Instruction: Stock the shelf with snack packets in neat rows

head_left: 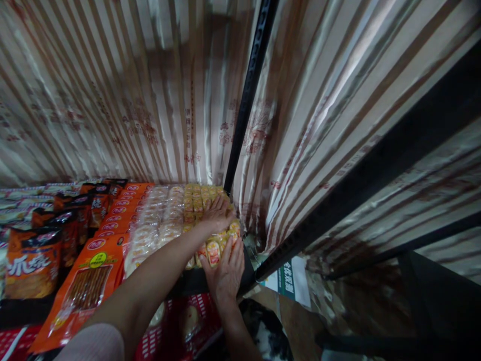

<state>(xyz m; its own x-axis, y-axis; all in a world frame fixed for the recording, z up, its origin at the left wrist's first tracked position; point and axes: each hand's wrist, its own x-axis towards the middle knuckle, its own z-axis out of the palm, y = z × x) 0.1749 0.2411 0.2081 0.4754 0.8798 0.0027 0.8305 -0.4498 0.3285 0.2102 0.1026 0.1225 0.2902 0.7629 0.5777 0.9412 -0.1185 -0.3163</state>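
Note:
Small yellow wrapped snack packets (193, 198) stand in close rows at the right end of a black shelf (191, 282). My left hand (218, 214) lies flat over the packets near the back right corner, fingers stretched out. Lower down, my right hand (227, 273) rests against the front right corner of the stack, thumb and fingers apart. One yellow and red packet (213, 252) shows between that thumb and the fingers, and others sit just above the fingertips. Neither palm's underside is visible.
Clear-wrapped white packets (150, 220), orange snack bags (93, 271) and black-and-orange bags (33, 260) line the shelf leftward. Black posts (244, 105) rise at the right corner. A striped curtain (169, 100) hangs behind. Below are red baskets (150, 346) and a printed carton (287, 278).

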